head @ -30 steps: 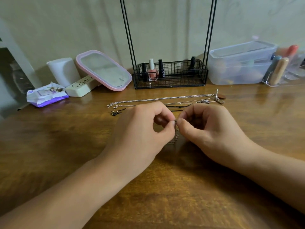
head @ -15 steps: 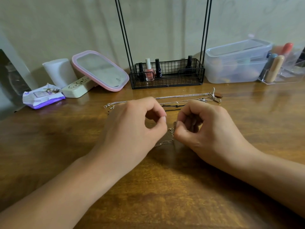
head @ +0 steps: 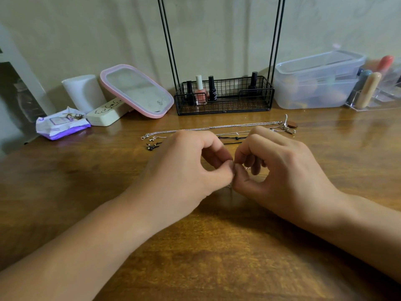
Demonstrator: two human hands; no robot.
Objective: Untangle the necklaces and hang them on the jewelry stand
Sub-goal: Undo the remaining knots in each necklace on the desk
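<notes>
Directly in front of the jewelry stand (head: 223,95), both hands meet over the surface (head: 217,246). Left hand (head: 184,168) and right hand (head: 282,168) each pinch a fine chain (head: 247,168) between thumb and forefinger, fingertips almost touching; the knot itself is too small to resolve. Remaining necklaces (head: 212,128) lie between the hands and the stand, long axis parallel to its basket front. Both hands are about equally near; the coming move likely draws them apart along that axis
</notes>
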